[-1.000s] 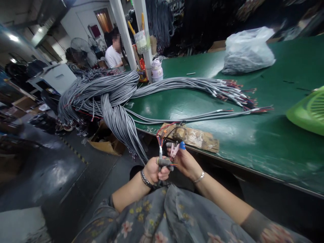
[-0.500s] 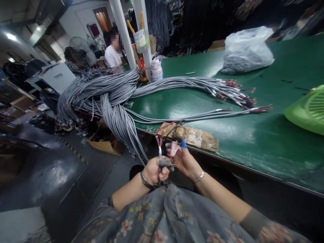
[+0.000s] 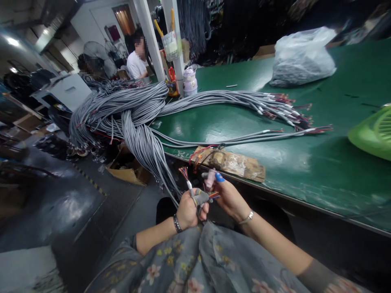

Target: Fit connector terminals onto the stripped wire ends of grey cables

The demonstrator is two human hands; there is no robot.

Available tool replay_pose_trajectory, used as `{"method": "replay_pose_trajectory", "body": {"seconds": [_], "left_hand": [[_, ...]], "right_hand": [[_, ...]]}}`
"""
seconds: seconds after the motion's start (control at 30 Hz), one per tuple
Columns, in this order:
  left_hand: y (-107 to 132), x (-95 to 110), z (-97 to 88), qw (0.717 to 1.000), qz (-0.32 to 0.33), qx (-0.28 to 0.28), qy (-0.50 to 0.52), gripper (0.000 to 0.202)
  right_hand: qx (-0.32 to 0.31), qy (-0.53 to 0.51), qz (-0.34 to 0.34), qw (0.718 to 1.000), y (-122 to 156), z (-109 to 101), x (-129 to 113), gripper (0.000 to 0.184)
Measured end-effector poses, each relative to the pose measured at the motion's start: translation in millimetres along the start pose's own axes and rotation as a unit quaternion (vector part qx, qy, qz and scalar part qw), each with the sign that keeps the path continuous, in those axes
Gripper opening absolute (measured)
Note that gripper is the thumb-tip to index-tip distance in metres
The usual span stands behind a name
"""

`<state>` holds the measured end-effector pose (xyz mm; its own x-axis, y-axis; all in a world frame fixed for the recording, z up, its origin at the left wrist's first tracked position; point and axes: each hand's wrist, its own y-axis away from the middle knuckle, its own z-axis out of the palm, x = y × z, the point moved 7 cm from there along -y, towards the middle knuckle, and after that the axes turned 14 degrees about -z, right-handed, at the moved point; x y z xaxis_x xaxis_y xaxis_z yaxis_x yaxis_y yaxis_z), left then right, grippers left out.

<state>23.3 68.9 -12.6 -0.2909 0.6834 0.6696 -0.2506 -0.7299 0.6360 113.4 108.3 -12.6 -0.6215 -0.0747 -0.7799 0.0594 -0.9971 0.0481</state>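
Grey cable (image 3: 190, 186) stood gripped in the left hand (image 3: 187, 211), which was closed in a fist around it just below the table edge, at 6 o'clock from the cardboard pad (image 3: 235, 162). The stripped wire ends (image 3: 183, 172) fanned out above the fist and leaned toward 11 o'clock. 1 second earlier they had stood nearly upright, reaching close to the red wires lying on the pad; they had since dropped lower and swung clear of it. So the work seemed to have passed from 1 group of wires to another, a short tuft of coloured strands (image 3: 214, 195) poking out at 3 o'clock from the left thumb. The right hand (image 3: 229, 197) sat against that tuft with its fingers drawn narrow. 2 of them wore pink and blue caps and pointed toward 11 o'clock, but whether they actually pinched the strands could not be told. Both hands had also shifted slightly lower and toward 3 o'clock since the earlier frame. On the green table (image 3: 305, 171) the big cable bundle (image 3: 137, 110) at 10 o'clock, the plastic bag (image 3: 302, 57) at 1 o'clock and the seated person (image 3: 136, 65) at 11 o'clock had stayed put.
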Motion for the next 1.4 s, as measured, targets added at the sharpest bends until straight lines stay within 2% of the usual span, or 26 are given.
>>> {"method": "replay_pose_trajectory", "body": {"seconds": [0.17,0.4,0.6,0.8,1.03,1.2,1.4], "left_hand": [[-3.3,-2.5,0.2,1.000,-0.008,-0.005,0.014,0.042],[-3.3,-3.0,0.8,1.000,-0.012,-0.008,0.013,0.040],[-4.7,-3.5,3.5,1.000,-0.017,-0.007,0.010,0.041],[-8.1,-5.7,2.9,1.000,-0.021,-0.007,0.009,0.042],[0.0,-7.2,-2.6,1.000,0.002,-0.008,0.009,0.045],[5.5,-4.5,-2.8,1.000,0.022,0.014,0.013,0.044],[5.9,1.6,3.0,0.999,0.027,0.035,0.027,0.045]], "right_hand": [[0.012,-0.011,0.018,1.000,0.6,1.5,-2.0,0.032],[0.017,0.001,-0.019,1.000,-2.4,-4.1,-0.2,0.032],[0.020,-0.088,0.047,0.995,-7.6,-0.4,11.1,0.025],[0.034,-0.098,0.055,0.993,-7.6,-2.5,15.9,0.029],[0.009,-0.116,0.080,0.990,-1.3,0.6,13.9,0.032],[0.007,-0.068,0.043,0.997,-2.3,-3.4,6.2,0.024],[0.010,-0.025,-0.005,1.000,-1.8,-9.6,4.5,0.033]]}}
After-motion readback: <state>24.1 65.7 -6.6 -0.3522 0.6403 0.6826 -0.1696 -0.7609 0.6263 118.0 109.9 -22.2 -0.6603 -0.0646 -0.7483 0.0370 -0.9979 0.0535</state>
